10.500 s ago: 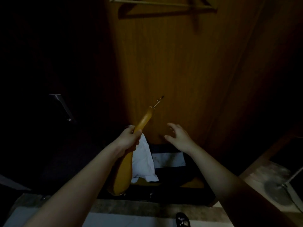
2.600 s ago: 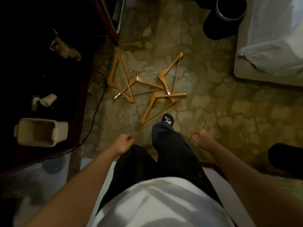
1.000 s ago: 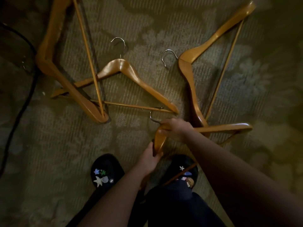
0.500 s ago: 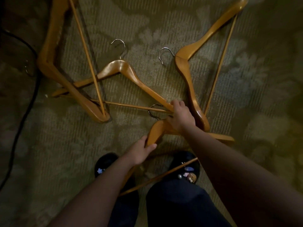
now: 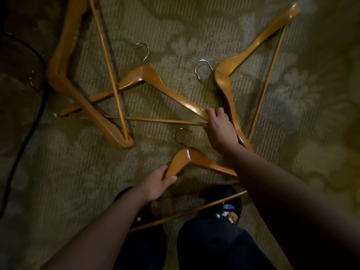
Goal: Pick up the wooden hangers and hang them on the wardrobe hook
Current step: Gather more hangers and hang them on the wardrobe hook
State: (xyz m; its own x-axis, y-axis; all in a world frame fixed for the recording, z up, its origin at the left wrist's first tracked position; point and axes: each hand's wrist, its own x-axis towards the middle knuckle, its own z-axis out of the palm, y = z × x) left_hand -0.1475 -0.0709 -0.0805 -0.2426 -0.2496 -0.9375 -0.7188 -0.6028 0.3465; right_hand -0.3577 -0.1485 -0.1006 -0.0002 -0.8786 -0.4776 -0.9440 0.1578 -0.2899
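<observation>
Left hand grips near hanger, right hand grips centre hanger: lifting may snag upper-left hanger lying across it.

1. The floor is covered by a carpet of dull olive colour, with pale flower shapes and fine ribs.
2. A black cable lies on it, well to the left of the left hand, and it curves.
3. The light is dim and yellowish; the corner far up-left of this hand is almost black.
</observation>
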